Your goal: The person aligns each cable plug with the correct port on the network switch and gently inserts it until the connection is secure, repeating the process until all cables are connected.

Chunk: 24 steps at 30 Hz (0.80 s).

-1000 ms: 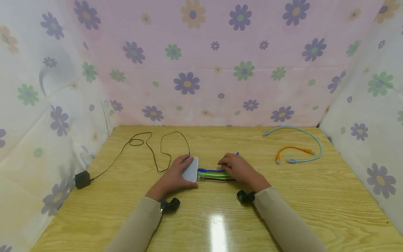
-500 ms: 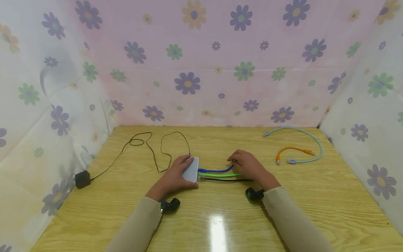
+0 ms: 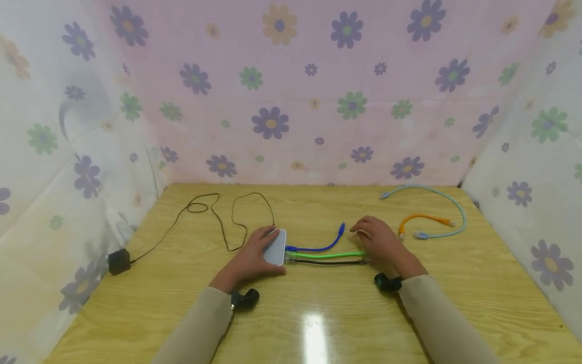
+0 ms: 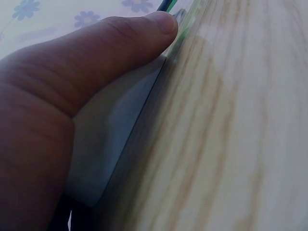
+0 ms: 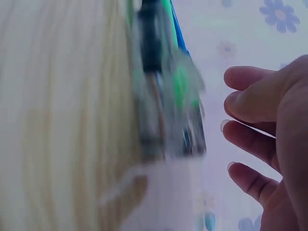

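Note:
On the table lies a small white network switch (image 3: 276, 247), its ports facing right. My left hand (image 3: 247, 257) grips it between thumb and fingers; in the left wrist view the thumb (image 4: 120, 41) lies along its edge. From the ports run a blue network cable (image 3: 318, 249), a green network cable (image 3: 329, 256) and a black network cable (image 3: 329, 262). The blue one's free end bends up and away. My right hand (image 3: 382, 243), holding nothing, hovers just past the cables' free ends, fingers loosely bent. A clear plug (image 5: 168, 110) shows large and blurred in the right wrist view.
A light blue network cable (image 3: 461, 207) and a short orange one (image 3: 420, 215) lie at the back right. At left, a black power adapter (image 3: 119, 261) has a thin cord (image 3: 221, 222) looping to the switch. Floral cloth (image 3: 291, 141) walls the table's back and sides.
My right hand has moved right along the cables and off the blue cable's end, so the free ends now show. The left hand and the switch have stayed in place.

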Motion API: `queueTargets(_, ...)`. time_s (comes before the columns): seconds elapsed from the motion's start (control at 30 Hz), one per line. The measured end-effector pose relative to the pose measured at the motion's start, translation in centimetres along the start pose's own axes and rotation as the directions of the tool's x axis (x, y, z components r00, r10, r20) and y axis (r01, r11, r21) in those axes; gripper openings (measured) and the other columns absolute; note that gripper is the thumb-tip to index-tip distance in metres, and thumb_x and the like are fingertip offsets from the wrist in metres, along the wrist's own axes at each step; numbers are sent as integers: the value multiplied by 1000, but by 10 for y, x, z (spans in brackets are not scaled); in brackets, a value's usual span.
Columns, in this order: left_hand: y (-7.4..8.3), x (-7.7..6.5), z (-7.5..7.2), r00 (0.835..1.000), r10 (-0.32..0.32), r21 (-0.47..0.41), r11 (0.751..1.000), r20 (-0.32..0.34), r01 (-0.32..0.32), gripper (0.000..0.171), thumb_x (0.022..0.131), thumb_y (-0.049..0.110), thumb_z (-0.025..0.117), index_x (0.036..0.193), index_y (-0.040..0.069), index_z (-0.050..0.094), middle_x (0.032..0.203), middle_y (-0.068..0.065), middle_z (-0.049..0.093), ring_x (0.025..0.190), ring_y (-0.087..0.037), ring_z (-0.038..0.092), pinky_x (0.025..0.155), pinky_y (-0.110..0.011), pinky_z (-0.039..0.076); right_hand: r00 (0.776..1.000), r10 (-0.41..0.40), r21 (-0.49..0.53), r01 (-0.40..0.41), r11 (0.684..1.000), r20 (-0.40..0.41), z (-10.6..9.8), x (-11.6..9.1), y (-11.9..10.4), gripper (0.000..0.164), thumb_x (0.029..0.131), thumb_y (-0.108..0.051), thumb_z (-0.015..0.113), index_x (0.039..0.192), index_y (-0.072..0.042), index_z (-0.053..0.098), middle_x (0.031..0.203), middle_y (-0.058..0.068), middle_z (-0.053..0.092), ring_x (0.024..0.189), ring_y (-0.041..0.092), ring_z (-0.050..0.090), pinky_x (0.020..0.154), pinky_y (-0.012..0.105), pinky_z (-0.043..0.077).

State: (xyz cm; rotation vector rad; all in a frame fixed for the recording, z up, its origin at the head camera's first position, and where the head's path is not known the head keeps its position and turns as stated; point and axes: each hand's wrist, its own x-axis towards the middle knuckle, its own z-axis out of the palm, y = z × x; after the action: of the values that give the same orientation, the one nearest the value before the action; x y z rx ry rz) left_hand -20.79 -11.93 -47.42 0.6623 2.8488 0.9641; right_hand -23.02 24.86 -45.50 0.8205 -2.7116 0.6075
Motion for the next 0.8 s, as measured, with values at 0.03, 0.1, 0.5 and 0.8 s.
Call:
queueTargets(0.03,0,0,0,1000,-1,-2,1000,2,1,109,64,58,83,153,20,32,159,0,25,140,-27,30,92,-43,44,1000,11,4,-11,1000,-5,-1,-2,2,16,92,-2,62,103,-7,72,105,9,66,96,28,62,83,45,51)
queueTargets(0.1,1,-1,1,1000,-4,-4,1000,2,4,109,64,57,83,153,21,32,159,0,24,140,-26,30,93,-42,44,999,29,10,-28,1000,-19,-3,-5,7,17,91,-1,62,104,-7,72,105,9,66,96,29,62,83,45,51)
queueTargets(0.5,0,0,1,1000,-9,-6,1000,-1,9,109,64,58,83,153,23,32,160,2,24,141,-25,29,94,-43,43,987,155,31,-154,988,-38,-21,-14,23,21,93,1,57,107,-6,71,110,13,64,102,36,61,84,52,49)
queueTargets(0.8,-1,-1,1,1000,2,-4,1000,-10,-2,108,64,58,83,153,22,33,159,1,25,141,-26,29,94,-44,44,980,196,29,-195,980,-24,-33,-20,35,23,93,3,55,108,-5,71,109,15,63,92,34,60,75,49,48)
